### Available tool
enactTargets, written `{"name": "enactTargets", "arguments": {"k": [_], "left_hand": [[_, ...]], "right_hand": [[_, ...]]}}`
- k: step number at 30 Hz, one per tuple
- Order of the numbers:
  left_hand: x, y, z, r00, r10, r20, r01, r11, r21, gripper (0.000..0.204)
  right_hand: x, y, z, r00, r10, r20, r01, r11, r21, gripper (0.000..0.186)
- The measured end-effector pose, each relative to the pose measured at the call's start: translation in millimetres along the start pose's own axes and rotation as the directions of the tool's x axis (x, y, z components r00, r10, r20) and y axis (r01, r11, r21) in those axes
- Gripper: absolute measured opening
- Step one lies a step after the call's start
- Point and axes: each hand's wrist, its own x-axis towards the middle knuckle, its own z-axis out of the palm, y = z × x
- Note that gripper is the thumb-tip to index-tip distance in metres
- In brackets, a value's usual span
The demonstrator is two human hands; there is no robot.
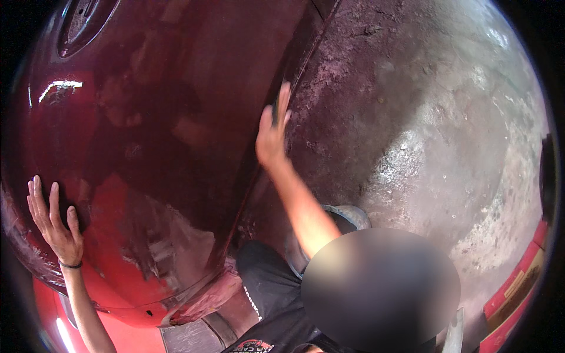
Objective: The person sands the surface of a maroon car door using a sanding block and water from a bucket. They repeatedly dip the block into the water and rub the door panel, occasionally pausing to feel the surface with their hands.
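Red car panel (176, 129): long edge (241, 215) runs forward beside the nearer right hand (272, 141), its grip impossible to tell; left hand (56, 226), fingers apart, well leftward.

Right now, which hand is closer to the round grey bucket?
Right. The right hand is up and left of the bucket, by the red panel's edge. The left hand is much farther left, across the panel.

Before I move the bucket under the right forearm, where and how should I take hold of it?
Probably take the bucket by its upper-right rim, coming from the picture's right: that curved edge is uncovered, while the right forearm covers its middle.
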Motion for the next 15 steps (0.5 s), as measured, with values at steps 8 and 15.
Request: {"name": "enactTargets", "arguments": {"k": [8, 15], "left_hand": [[5, 3, 1, 1.000, -0.005, -0.012, 0.004, 1.000, -0.009, 0.047], [-7, -6, 10, 0.998, -0.060, -0.021, 0.056, 0.983, -0.173, 0.045]], "right_hand": [[164, 33, -31, 0.933, -0.344, -0.111, 0.321, 0.930, -0.178, 0.059], [76, 74, -4, 0.971, -0.211, -0.117, 0.230, 0.954, 0.190, 0.063]]}}
